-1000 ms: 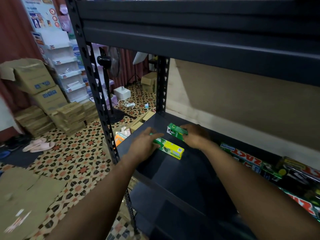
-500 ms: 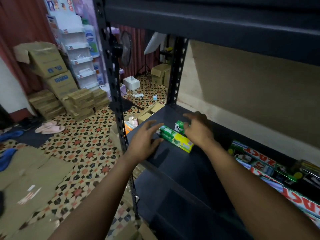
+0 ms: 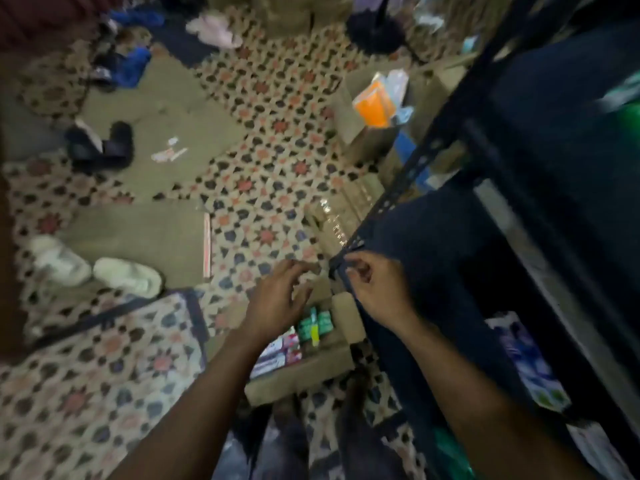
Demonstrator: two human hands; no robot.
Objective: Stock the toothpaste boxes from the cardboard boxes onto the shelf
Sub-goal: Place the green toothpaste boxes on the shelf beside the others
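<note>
Withdrawn from shelf [image 3: 433, 237], my left hand [image 3: 277, 301] and right hand [image 3: 377, 289] hover empty, loosely curled, near cardboard box [image 3: 301, 379]; next: grasp toothpaste boxes [image 3: 315, 323].

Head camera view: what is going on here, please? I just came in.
A person is stocking a dark metal shelf and looks down at an open cardboard box on the patterned floor beside it. Both hands hold nothing: the left hand hovers above the box, the right hand near the shelf's front corner. Green toothpaste boxes lie inside the box, not yet picked up. The picture is blurred.
</note>
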